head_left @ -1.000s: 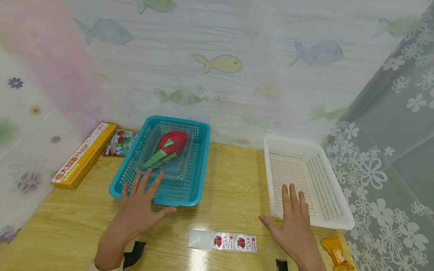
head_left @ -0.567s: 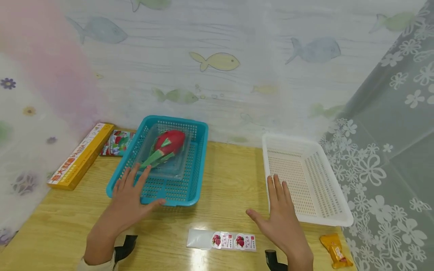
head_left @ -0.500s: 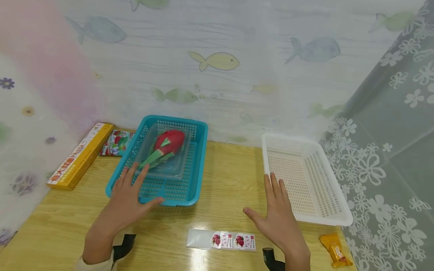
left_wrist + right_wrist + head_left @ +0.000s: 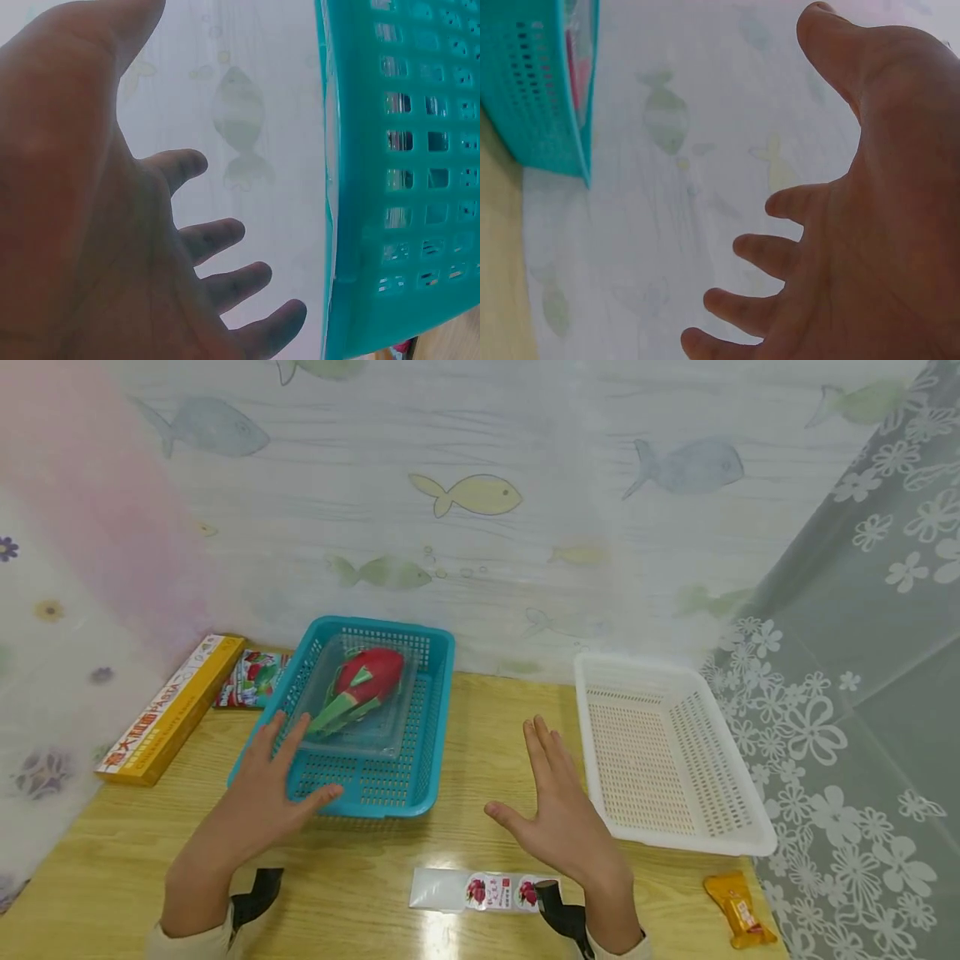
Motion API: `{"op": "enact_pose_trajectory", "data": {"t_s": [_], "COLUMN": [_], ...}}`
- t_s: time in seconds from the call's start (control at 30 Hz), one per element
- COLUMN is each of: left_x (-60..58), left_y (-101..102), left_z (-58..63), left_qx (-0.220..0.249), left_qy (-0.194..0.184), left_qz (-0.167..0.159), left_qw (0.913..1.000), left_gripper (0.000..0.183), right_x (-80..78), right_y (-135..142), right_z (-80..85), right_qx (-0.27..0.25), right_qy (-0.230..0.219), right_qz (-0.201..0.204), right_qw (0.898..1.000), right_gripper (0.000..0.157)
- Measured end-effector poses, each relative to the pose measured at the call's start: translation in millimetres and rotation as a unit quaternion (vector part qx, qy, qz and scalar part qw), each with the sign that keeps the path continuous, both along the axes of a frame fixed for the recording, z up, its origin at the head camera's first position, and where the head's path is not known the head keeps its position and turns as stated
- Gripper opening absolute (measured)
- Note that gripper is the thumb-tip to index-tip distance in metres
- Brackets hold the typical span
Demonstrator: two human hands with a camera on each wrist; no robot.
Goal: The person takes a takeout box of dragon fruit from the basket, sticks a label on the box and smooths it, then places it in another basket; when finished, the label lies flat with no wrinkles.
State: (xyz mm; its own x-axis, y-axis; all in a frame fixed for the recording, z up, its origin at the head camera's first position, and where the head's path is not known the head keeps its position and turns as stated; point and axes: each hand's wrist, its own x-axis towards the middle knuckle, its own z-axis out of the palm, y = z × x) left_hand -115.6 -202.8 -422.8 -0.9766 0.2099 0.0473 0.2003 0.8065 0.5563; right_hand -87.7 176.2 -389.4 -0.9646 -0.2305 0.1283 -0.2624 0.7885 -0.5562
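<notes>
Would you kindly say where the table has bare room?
Between the turquoise plastic basket and white plastic basket, partly under the right hand; also in front of the long yellow pasta box. Crowded: rear left, around the shiny red-green packet.

Rear wall [image 4: 547, 418]: pale, printed with blue, green and yellow fish, faint wavy lines and small bubbles. Left wall [image 4: 45, 693]: whitish, scattered flower motifs, broad pink band [image 4: 127, 510] towards the corner. Right side: grey surface [image 4: 825, 635] bearing white floral patterning [image 4: 816, 735], straight joint lines visible. Counter [image 4: 510, 743]: yellowish wood grain, glossy, standing against the rear wall. Lighting: soft and even, with one bright reflection [image 4: 438, 937] at the counter's near edge.
</notes>
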Motion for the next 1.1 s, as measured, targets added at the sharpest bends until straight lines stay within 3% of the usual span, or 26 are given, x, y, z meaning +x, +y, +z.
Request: {"op": "enact_pose_trajectory", "data": {"t_s": [0.4,0.77,1.1], "left_x": [-18.5,-28.3,-36.9], "left_y": [-15,-20,-19], "left_z": [10.1,25.2,28.7], "left_qx": [0.022,0.031,0.036], "left_qy": [-0.007,-0.010,-0.011], "left_qz": [-0.033,-0.046,-0.061], "left_qw": [0.9992,0.9984,0.9974], "left_gripper": [0.103,0.102,0.100], "right_x": [-28.1,-46.7,-64.8], "right_y": [-23,-40,-63], "right_z": [13.6,18.8,18.4], "right_qx": [-0.060,-0.093,-0.127], "right_qy": [0.010,-0.016,-0.049], "right_qz": [0.064,0.074,0.102], "right_qw": [0.996,0.993,0.985], "right_gripper": [0.102,0.099,0.096]}}
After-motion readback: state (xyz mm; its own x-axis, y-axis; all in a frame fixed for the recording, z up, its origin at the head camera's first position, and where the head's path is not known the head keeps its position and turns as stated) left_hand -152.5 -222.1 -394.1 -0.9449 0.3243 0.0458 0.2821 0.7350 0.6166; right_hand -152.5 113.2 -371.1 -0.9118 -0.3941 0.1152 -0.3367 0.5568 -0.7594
